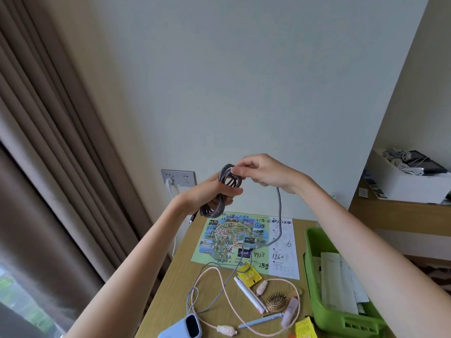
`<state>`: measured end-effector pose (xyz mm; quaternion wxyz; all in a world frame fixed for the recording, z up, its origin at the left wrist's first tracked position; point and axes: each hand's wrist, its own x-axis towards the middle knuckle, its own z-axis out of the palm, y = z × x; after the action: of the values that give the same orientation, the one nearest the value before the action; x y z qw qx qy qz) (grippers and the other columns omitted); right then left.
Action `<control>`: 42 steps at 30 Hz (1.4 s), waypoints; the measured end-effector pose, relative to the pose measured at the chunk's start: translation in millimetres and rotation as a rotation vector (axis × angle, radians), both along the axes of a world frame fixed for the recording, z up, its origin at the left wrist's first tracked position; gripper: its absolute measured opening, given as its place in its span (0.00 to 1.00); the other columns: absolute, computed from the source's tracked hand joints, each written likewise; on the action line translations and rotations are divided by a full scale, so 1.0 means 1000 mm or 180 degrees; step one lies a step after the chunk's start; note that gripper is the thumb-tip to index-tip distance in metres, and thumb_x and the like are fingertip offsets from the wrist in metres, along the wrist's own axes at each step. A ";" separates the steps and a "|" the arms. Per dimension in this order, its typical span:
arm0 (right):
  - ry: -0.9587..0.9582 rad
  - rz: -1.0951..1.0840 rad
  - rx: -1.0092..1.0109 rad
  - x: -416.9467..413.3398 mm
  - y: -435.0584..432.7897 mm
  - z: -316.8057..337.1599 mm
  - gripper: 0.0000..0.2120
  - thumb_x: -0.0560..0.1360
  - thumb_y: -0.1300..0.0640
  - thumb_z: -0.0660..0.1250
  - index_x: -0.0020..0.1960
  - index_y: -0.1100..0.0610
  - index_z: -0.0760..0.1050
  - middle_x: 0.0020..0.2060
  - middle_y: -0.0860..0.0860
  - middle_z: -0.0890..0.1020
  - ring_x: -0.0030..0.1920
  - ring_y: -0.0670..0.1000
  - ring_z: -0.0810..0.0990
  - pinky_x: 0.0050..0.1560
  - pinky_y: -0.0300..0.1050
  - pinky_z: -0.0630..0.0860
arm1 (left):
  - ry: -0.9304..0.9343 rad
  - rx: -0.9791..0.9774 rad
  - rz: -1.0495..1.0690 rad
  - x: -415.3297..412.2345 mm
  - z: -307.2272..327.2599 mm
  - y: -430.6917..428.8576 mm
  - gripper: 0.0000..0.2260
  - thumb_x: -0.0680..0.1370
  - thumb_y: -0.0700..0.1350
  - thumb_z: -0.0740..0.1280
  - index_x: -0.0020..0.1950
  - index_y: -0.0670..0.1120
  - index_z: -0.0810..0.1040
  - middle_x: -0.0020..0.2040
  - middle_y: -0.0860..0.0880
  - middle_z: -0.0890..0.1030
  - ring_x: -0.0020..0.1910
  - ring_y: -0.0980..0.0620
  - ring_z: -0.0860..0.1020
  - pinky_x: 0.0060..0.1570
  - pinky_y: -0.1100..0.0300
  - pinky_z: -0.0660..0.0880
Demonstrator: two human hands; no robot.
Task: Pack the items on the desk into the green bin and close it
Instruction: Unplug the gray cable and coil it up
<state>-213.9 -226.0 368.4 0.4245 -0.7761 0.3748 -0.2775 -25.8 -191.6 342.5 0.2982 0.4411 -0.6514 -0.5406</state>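
While both hands are raised above the desk, this is how things are lying.

Left hand: the left hand (214, 191) is gripping a gray braided cable (225, 189), which is wound in several loops around the fingers and palm.
Right hand: the right hand (263, 173) is pinching the top of the same coil between thumb and fingertips, so both hands are touching at the bundle.
Loose end of cable: one strand is hanging down from under the right hand, crossing the map and running on over the desk toward the near edge.
Map: a colourful paper map (246, 242) with handwritten numbers is lying flat on the wooden desk (175, 284), below the hands.
Green bin: the green bin (319, 298) is standing open at the right side of the desk, beside the map, and white papers (339, 281) are already lying inside it.
Small items: a pink cable (220, 286) is curling over the desk in a wide loop; inside and near this loop are lying a white pen (249, 295), a yellow packet (249, 276), a wooden hairbrush (277, 301) and a blue pen (261, 320).
Near edge: a light blue device (185, 328) with a dark screen is resting at the front left corner.
Wall: a wall socket (178, 178) with a white plug is showing behind the left hand.
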 end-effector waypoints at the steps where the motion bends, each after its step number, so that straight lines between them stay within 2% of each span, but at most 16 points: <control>1: -0.0107 0.0118 0.0213 0.002 0.002 -0.003 0.14 0.76 0.46 0.67 0.53 0.57 0.80 0.26 0.43 0.68 0.26 0.44 0.61 0.25 0.34 0.57 | 0.0077 0.0017 -0.0007 0.003 -0.002 0.000 0.07 0.75 0.41 0.68 0.46 0.49 0.70 0.28 0.54 0.68 0.25 0.57 0.68 0.32 0.61 0.57; 3: -0.0243 0.0219 0.0507 0.007 0.005 -0.007 0.16 0.78 0.47 0.65 0.54 0.59 0.80 0.25 0.43 0.63 0.26 0.45 0.57 0.25 0.36 0.53 | 0.0087 0.0004 -0.0063 0.009 -0.004 0.002 0.09 0.75 0.41 0.68 0.49 0.51 0.71 0.28 0.55 0.67 0.24 0.57 0.67 0.31 0.60 0.55; 6: -0.0179 0.0302 0.0680 0.016 0.010 -0.008 0.16 0.79 0.48 0.64 0.53 0.61 0.78 0.25 0.44 0.62 0.26 0.44 0.57 0.25 0.35 0.53 | 0.0018 -0.0001 -0.0102 0.018 -0.006 0.005 0.11 0.75 0.39 0.68 0.43 0.51 0.68 0.25 0.57 0.70 0.22 0.59 0.68 0.24 0.69 0.63; 10: -0.0131 0.0336 0.0853 0.033 0.015 -0.009 0.15 0.81 0.48 0.60 0.47 0.59 0.76 0.27 0.46 0.62 0.26 0.44 0.58 0.25 0.36 0.52 | 0.0097 -0.0041 -0.0140 0.032 -0.008 0.004 0.09 0.74 0.39 0.69 0.43 0.48 0.69 0.29 0.52 0.69 0.27 0.55 0.67 0.34 0.61 0.63; 14: -0.0108 0.0178 0.1028 0.051 0.013 -0.010 0.16 0.81 0.45 0.58 0.42 0.56 0.69 0.28 0.46 0.65 0.26 0.44 0.60 0.22 0.34 0.55 | -0.0113 -0.0475 -0.0173 0.044 -0.004 0.003 0.07 0.76 0.42 0.70 0.51 0.48 0.73 0.33 0.56 0.76 0.31 0.59 0.73 0.36 0.65 0.71; 16: -0.0132 0.0062 0.1029 0.057 0.012 -0.010 0.16 0.81 0.46 0.58 0.42 0.56 0.70 0.29 0.46 0.69 0.27 0.44 0.62 0.22 0.34 0.57 | -0.0312 -0.0551 -0.0176 0.049 -0.004 0.002 0.04 0.77 0.45 0.69 0.48 0.48 0.75 0.34 0.57 0.77 0.33 0.59 0.74 0.38 0.66 0.71; 19: -0.0064 -0.0221 0.0898 0.066 0.011 -0.012 0.15 0.81 0.46 0.61 0.41 0.55 0.73 0.24 0.40 0.73 0.24 0.43 0.66 0.22 0.34 0.62 | -0.0864 -0.0498 -0.0085 0.057 -0.007 -0.001 0.12 0.78 0.53 0.67 0.41 0.46 0.78 0.34 0.52 0.77 0.33 0.55 0.74 0.39 0.63 0.71; 21: -0.0075 -0.0301 0.0811 0.069 0.011 -0.016 0.13 0.79 0.47 0.64 0.42 0.56 0.75 0.23 0.40 0.72 0.23 0.43 0.65 0.22 0.34 0.62 | -0.1107 -0.0482 -0.0158 0.064 -0.009 -0.003 0.15 0.79 0.55 0.65 0.37 0.46 0.76 0.32 0.52 0.76 0.30 0.54 0.72 0.35 0.64 0.70; 24: -0.0458 -0.0367 0.0972 0.066 0.007 -0.021 0.08 0.76 0.53 0.69 0.48 0.59 0.78 0.27 0.45 0.68 0.23 0.42 0.60 0.20 0.32 0.58 | -0.1217 -0.0417 -0.0140 0.079 -0.013 -0.006 0.18 0.80 0.56 0.62 0.35 0.46 0.73 0.32 0.50 0.72 0.28 0.54 0.68 0.31 0.63 0.65; 27: -0.0493 -0.0477 0.1002 0.053 0.003 -0.028 0.11 0.74 0.55 0.70 0.52 0.62 0.79 0.26 0.45 0.67 0.22 0.41 0.60 0.20 0.32 0.58 | -0.0830 -0.0233 0.0070 0.099 -0.017 -0.009 0.18 0.80 0.56 0.62 0.36 0.46 0.73 0.35 0.47 0.71 0.32 0.52 0.67 0.34 0.61 0.63; 31: -0.0601 -0.0730 0.0897 0.044 0.007 -0.044 0.15 0.72 0.48 0.70 0.48 0.61 0.80 0.26 0.46 0.64 0.25 0.44 0.60 0.26 0.36 0.59 | -0.0064 0.0018 0.0212 0.123 -0.011 -0.017 0.16 0.80 0.55 0.63 0.37 0.47 0.72 0.36 0.49 0.72 0.35 0.51 0.67 0.37 0.58 0.63; 35: -0.1187 -0.0876 0.0831 0.055 0.011 -0.049 0.17 0.77 0.45 0.64 0.40 0.57 0.76 0.27 0.48 0.60 0.25 0.45 0.57 0.24 0.36 0.56 | 0.0157 -0.0039 0.0259 0.125 -0.008 -0.023 0.16 0.79 0.56 0.63 0.37 0.48 0.71 0.36 0.49 0.71 0.36 0.50 0.64 0.37 0.57 0.61; 39: -0.1593 -0.0902 0.1077 0.079 0.010 -0.043 0.22 0.82 0.49 0.56 0.32 0.56 0.66 0.24 0.47 0.59 0.21 0.44 0.55 0.22 0.37 0.51 | 0.0558 -0.0040 0.0145 0.118 -0.006 -0.029 0.15 0.80 0.55 0.63 0.36 0.49 0.73 0.35 0.51 0.71 0.36 0.51 0.65 0.36 0.57 0.59; 42: -0.1710 -0.0834 0.1236 0.090 0.012 -0.042 0.22 0.80 0.55 0.55 0.28 0.56 0.63 0.22 0.47 0.58 0.19 0.44 0.54 0.22 0.40 0.47 | 0.0935 -0.0048 0.0172 0.111 -0.004 -0.037 0.12 0.80 0.53 0.63 0.42 0.47 0.77 0.35 0.52 0.72 0.34 0.52 0.67 0.35 0.59 0.60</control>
<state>-124.2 -213.6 326.0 0.6083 -0.5255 0.3919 -0.4474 85.0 -228.3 338.6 0.4081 0.3723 -0.5926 -0.5862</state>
